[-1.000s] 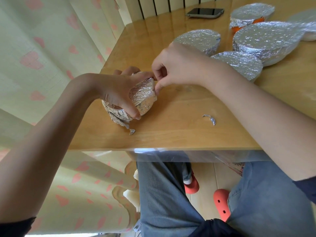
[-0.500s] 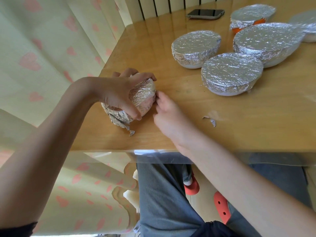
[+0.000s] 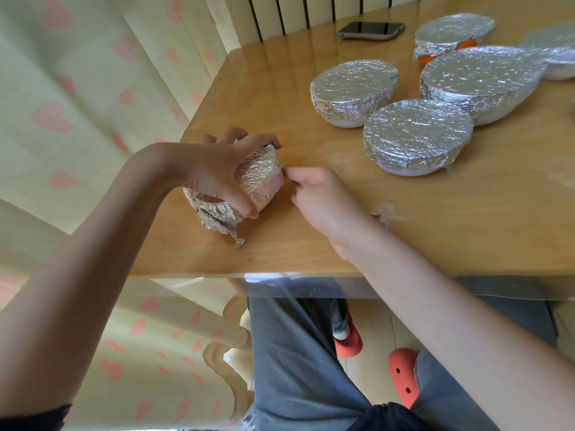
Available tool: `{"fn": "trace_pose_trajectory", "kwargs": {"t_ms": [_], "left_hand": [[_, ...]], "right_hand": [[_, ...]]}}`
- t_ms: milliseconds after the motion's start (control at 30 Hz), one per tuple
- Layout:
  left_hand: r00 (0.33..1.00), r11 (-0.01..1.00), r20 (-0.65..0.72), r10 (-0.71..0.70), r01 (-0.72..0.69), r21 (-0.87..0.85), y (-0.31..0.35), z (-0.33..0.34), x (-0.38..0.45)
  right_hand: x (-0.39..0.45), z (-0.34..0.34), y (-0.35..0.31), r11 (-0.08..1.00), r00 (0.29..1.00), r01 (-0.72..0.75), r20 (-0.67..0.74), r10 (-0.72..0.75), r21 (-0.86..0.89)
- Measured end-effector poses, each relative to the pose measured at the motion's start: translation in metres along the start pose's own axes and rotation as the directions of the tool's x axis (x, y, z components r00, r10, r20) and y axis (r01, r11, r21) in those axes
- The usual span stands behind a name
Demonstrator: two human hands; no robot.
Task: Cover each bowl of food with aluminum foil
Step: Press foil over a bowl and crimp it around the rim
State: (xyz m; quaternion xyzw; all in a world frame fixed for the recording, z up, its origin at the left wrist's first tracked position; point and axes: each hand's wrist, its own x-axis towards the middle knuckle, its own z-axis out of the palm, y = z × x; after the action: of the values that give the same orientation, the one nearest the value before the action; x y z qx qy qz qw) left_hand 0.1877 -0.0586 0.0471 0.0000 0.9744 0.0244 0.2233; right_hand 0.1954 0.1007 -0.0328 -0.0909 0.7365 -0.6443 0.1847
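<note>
Foil-wrapped bowl (image 3: pixel 259 178) is lying tilted near the left front corner of the wooden table (image 3: pixel 311 237), with its covered top facing to the right and a little upward, toward the right hand. Its axis is leaning from lower left to upper right. Loose crumpled foil is hanging under its lower left side, and a twisted tail of it is touching the table.

The left hand (image 3: pixel 217 175) is gripping the bowl from the left: the thumb is curling over the near edge and the other fingers are wrapping over the far edge. The left forearm is coming in from the lower left, and the wrist is bending sharply.

The right hand (image 3: pixel 317 194) is resting just beside the bowl's right edge, its fingers curled, and the fingertips are pinching at the foil rim; whether they are really holding foil I cannot tell. The right forearm is reaching in from the lower right across the table edge.

Five other covered bowls are standing upright, well apart from the hands: the nearest one (image 3: pixel 417 135), one behind it (image 3: pixel 354 88), a larger one (image 3: pixel 479 79), an orange one (image 3: pixel 451 35) and one at the right edge (image 3: pixel 557 54). A small foil scrap (image 3: pixel 384 217) is lying near the right wrist. A dark phone (image 3: pixel 370 30) is lying flat at the far side; no writing is readable on anything.
</note>
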Motion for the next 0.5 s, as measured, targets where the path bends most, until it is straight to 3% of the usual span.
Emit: {"fn": "trace_pose_trajectory", "kwargs": {"t_ms": [200, 400, 500], "left_hand": [[0.998, 0.998, 0.001, -0.068, 0.068, -0.013, 0.002, 0.0, -0.001], [0.982, 0.981, 0.036, -0.184, 0.181, 0.072, 0.008, -0.002, -0.007], [0.992, 0.984, 0.031, -0.125, 0.12, 0.135, 0.007, -0.005, -0.01]], "right_hand": [[0.013, -0.013, -0.002, 0.985, 0.992, 0.069, 0.115, -0.051, -0.156], [0.005, -0.015, 0.006, 0.918, 0.956, 0.293, 0.07, -0.285, -0.267], [0.008, -0.009, 0.004, 0.886, 0.933, 0.346, 0.015, -0.359, -0.308]]}}
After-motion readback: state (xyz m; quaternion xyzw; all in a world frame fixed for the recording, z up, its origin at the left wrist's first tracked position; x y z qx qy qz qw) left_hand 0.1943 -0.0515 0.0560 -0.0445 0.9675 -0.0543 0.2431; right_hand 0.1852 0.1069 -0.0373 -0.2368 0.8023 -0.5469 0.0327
